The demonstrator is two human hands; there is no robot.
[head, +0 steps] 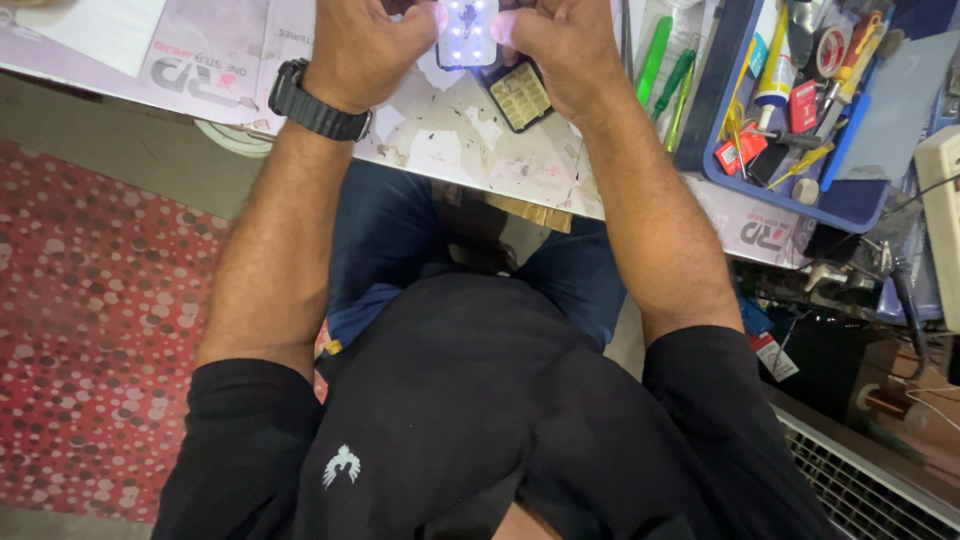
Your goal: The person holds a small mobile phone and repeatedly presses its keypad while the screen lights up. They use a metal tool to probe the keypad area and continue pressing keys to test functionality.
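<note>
Red speckled flooring spreads under a paper-covered worktop, where a blue tray of tools sits to the right with green-handled screwdrivers just beside it. Both forearms reach up to the top edge of the view. The left hand, a black watch on its wrist, and the right hand pinch a small lit panel of white lights between them above the worktop, thumbs on its side edges. A dark rectangular part lies just below. Keeping an even edge grip seems wise, fingers clear of the lights.
</note>
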